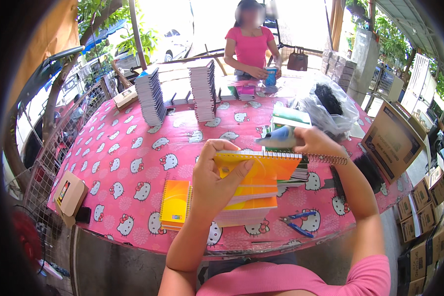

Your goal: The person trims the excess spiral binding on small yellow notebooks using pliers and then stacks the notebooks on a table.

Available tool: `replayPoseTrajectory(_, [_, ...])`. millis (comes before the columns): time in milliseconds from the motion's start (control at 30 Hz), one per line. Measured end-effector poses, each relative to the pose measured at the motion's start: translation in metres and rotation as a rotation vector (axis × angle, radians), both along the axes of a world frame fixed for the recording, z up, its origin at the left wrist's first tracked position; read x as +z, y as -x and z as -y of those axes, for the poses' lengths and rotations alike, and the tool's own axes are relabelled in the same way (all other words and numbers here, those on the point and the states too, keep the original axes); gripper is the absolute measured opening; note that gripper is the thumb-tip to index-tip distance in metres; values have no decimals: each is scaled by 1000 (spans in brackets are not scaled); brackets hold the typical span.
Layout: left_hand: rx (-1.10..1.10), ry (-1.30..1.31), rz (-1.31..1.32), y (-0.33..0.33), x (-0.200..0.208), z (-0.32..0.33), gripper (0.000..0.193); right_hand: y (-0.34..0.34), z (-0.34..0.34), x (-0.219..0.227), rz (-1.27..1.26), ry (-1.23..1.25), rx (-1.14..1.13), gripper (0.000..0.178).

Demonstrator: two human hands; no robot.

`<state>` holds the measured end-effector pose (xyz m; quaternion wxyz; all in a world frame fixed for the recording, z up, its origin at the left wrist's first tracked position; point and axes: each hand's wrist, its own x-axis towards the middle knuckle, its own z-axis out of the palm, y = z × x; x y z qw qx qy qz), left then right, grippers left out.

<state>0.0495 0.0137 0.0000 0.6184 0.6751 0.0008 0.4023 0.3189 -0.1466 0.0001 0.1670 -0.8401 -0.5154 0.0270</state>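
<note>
My left hand (217,180) pinches a yellow-orange notebook (276,167), thumb on its cover and fingers behind. A dark wire coil (325,159) runs along the notebook's top edge and sticks out past its right end. Closed around a blue and grey handheld thing (280,137), my right hand (313,140) is above the coil; motion blur hides the thing's exact kind. Below the held notebook rises a stack of yellow-orange notebooks (246,202). Left of it lie spiral-bound yellow notebooks (175,202). Blue-handled pliers (299,223) rest on the tablecloth at the right.
Two tall stacks of spiral notebooks (151,96) (202,91) stand farther back. At the right are a plastic bag (330,111) with black coils, loose black coils (365,172) and cardboard boxes (392,140). A small carton (71,195) sits left. Across the table another person (251,49) handles a blue item.
</note>
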Motion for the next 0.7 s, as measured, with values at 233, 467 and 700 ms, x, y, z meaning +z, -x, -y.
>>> replayPoseTrajectory(233, [-17,37,-42,-4,1,0,34,34,-1,48,-454,-678,510,48])
replayPoseTrajectory(467, [58,55,45,-7,2,1,28,47,-28,57,-352,-433,368,44])
replayPoseTrajectory(700, [70,239,92,8,-8,-7,35,58,-44,66,47,-517,474,44])
